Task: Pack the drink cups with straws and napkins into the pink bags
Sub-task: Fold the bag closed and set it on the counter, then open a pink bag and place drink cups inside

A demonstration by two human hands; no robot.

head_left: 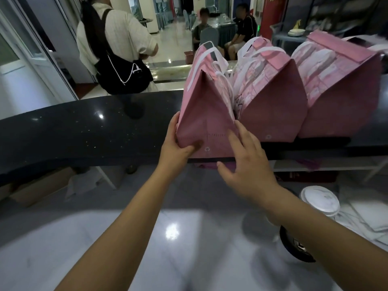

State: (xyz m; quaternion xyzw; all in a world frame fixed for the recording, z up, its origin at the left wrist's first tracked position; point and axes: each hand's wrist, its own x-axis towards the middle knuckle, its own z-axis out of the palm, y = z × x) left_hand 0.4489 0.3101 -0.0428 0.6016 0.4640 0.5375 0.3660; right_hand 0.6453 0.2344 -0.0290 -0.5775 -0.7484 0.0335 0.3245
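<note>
Three pink paper bags with white handles stand in a row on a raised black counter (84,131). The nearest pink bag (207,114) is at the counter's front edge, the second pink bag (270,97) and third pink bag (338,91) to its right. My left hand (178,143) grips the nearest bag's lower left corner, thumb on its front face. My right hand (245,162) rests with straight fingers against the bag's lower right side. A white lidded cup (320,201) stands on the lower grey worktop (105,238), at the right, beside my right forearm.
A dark round object (294,246) lies under my right forearm. White papers (365,215) lie at the far right. A person with a black backpack (119,49) stands beyond the counter; two people sit farther back. Cardboard boxes (37,185) sit under the counter.
</note>
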